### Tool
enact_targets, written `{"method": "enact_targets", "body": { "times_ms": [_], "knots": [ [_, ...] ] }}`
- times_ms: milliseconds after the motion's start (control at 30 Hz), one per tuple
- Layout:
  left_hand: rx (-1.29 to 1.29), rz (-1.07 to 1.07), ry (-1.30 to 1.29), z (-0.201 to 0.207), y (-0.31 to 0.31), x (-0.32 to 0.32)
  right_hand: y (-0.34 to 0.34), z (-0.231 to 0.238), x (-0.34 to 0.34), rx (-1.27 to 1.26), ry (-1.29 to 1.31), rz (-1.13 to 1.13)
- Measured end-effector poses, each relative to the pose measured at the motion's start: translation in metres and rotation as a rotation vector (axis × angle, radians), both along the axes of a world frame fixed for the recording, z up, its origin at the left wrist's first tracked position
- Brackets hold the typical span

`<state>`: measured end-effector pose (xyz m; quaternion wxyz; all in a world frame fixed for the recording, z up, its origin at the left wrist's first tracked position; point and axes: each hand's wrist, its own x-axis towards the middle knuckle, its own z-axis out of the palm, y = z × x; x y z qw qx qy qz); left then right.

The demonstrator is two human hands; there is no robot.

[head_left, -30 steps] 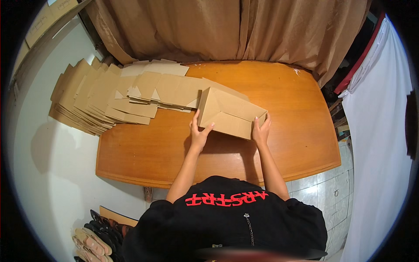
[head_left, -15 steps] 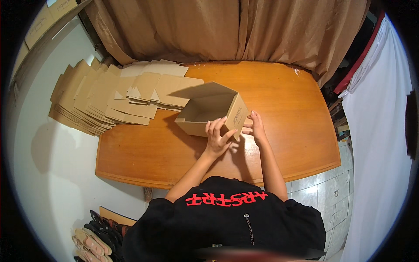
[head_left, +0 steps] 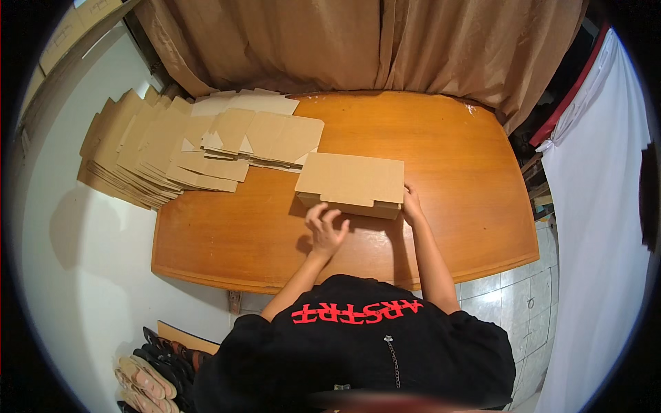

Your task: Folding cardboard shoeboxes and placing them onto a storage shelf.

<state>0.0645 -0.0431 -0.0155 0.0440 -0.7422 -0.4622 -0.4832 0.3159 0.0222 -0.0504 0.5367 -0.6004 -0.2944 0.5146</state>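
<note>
A brown cardboard box [head_left: 352,177] stands on the wooden table in front of me, with its lid folded over the top. The lid's front tab hangs just outside the front wall, and a narrow gap shows below the lid edge. My left hand [head_left: 327,233] is open at the box's front left, fingers spread and slightly curled, with nothing in it. Against the right end of the box lies my right hand [head_left: 412,206], its fingers extended along that side and partly hidden; it does not wrap round the box.
Flattened cardboard boxes [head_left: 148,148] lie in overlapping stacks on the left of the wooden table [head_left: 454,186]. A brown curtain [head_left: 330,48] hangs behind it, a white cloth [head_left: 599,206] at the right. Sandals [head_left: 148,378] stand at the lower left by the wall.
The box has turned to sit square to me, and its raised lid has come down over the opening. My left hand has let go of the front edge and drawn back a little.
</note>
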Motion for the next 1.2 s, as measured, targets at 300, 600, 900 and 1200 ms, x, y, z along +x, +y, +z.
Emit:
{"method": "enact_targets", "body": {
  "times_ms": [300,600,900,1200],
  "knots": [
    [-0.513,-0.024,-0.456,0.010,0.039,-0.030,-0.020,0.028,-0.021,0.301,-0.037,-0.225],
    [-0.531,0.119,-0.364,0.019,0.057,-0.015,-0.045,0.089,-0.043,0.476,-0.905,-0.044],
    [-0.520,0.153,-0.315,0.010,0.056,-0.015,-0.044,0.059,-0.047,0.569,-1.044,-0.076],
    [-0.589,0.288,-0.272,0.010,0.053,-0.009,-0.050,0.035,-0.052,0.659,-1.118,-0.134]
  ]
}}
